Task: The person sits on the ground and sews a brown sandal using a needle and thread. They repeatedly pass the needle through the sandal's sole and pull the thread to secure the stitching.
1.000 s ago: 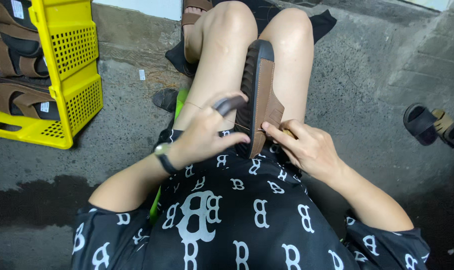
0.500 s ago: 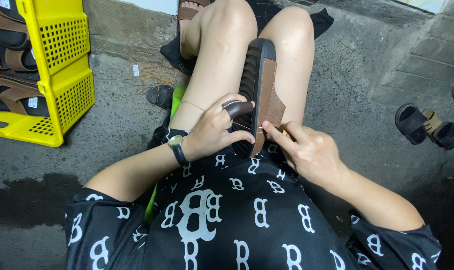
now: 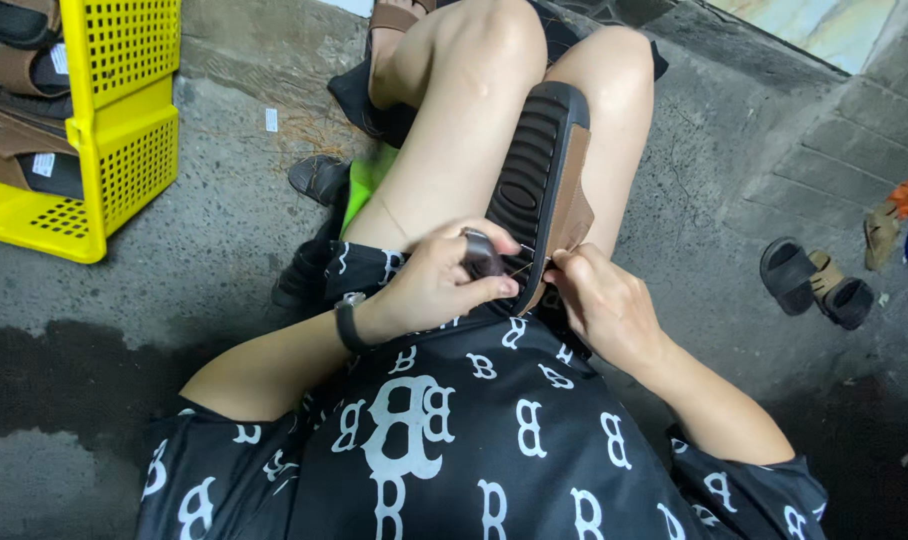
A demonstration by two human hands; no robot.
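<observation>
From the head view I see the sandal (image 3: 539,185) clamped sole-up between the knees, heel end down at the lap. My left hand (image 3: 439,285) is closed around a dark-handled awl (image 3: 481,255), its thin tip meeting the sole's edge near the heel. My right hand (image 3: 599,300) pinches narrowly at the brown upper just beside that spot, seemingly gripping thread, though it is too fine to be sure. To stitch well, I judge the knees must keep the sandal firm, the tip must enter square through the edge, and the right fingers should stay clear of it. A yellow crate (image 3: 124,130) of sandals stands well apart on the concrete floor (image 3: 214,230).
</observation>
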